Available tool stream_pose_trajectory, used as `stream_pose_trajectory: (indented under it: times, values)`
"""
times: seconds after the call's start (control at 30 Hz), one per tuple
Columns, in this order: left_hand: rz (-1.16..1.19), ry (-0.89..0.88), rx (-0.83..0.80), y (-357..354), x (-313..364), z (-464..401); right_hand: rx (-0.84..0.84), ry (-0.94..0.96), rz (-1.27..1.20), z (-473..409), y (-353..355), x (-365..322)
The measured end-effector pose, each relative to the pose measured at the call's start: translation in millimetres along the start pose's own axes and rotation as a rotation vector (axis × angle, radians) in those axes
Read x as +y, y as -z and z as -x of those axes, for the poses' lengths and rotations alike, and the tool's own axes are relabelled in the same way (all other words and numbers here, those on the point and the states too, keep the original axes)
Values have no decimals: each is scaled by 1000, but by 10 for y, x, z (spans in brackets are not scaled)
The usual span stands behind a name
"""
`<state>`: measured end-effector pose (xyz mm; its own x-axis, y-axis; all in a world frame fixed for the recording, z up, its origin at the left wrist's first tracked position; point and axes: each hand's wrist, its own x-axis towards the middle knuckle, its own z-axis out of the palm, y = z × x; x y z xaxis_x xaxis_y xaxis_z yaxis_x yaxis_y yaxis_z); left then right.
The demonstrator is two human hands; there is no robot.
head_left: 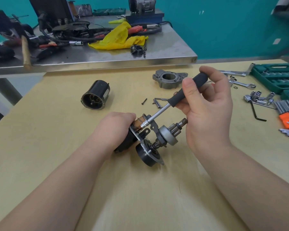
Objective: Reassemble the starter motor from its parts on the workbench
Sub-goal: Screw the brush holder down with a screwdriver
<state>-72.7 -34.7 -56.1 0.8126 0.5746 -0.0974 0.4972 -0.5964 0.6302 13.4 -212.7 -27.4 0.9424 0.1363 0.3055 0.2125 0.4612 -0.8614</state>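
Fastening a screw on the starter sub-assembly, centre of frame.

Head view: left hand (117, 125) grips the sub-assembly (145, 140); right hand (208, 104) holds the nut driver (172, 100), socket seated on it. Likely next: fit the black housing (95, 95), centre left, and end bracket (169, 79).

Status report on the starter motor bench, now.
Left hand grips the starter subassembly. Right hand holds the nut driver, socket tip on its plate. Black motor housing and grey end housing lie apart, unfitted. Nothing blocking.
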Motion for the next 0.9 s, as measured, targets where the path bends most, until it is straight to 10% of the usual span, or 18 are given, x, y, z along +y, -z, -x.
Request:
stream_pose_trajectory:
  times: [0.9]
  values:
    - [-442, -140, -62, 106, 185, 120, -70, -44, -47, -44, 29, -31]
